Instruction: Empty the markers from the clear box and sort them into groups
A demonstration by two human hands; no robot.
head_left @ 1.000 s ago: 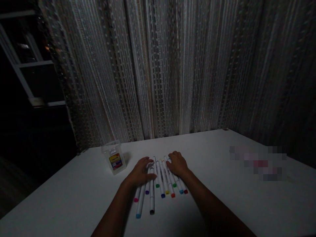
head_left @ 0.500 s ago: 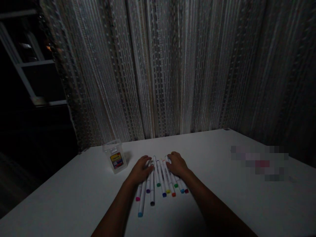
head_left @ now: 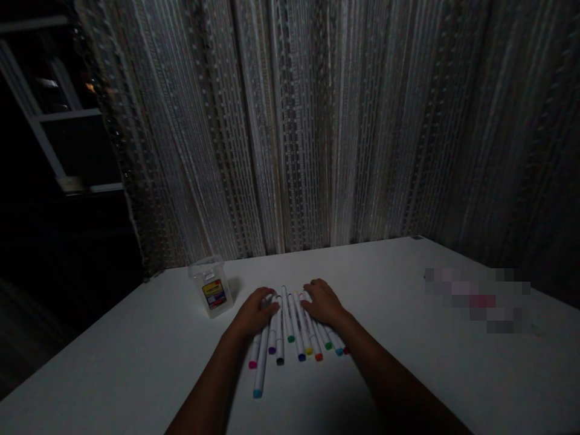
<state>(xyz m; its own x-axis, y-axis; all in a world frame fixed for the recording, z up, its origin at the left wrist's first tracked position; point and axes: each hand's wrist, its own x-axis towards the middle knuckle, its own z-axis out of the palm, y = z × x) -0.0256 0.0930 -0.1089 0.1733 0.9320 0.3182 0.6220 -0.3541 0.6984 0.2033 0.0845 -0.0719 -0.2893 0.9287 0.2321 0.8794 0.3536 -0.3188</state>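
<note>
Several white markers (head_left: 298, 326) with coloured ends lie side by side on the white table (head_left: 385, 374), fanned toward me at uneven lengths. At the group's left edge rests my left hand (head_left: 257, 311), thumb and fingers apart, the thumb by the upper part of the black-ended marker (head_left: 280, 344). Below that hand the blue-ended marker (head_left: 260, 374) sticks out closest to me. Over the upper right markers, my right hand (head_left: 324, 302) is spread, its fingers reaching around their far ends. Fingertip contact is partly hidden.
A clear plastic container (head_left: 211, 290) with a yellow and dark label stands left of my hands. Behind the table hangs a striped curtain (head_left: 290, 121). Something blurred out (head_left: 475, 299) lies at the right. A dark window (head_left: 72, 121) is at far left.
The black-ended marker has slid away from me, more level with the others. The green, light blue and red ends under my right hand have shifted slightly right. My left hand moved slightly left.
</note>
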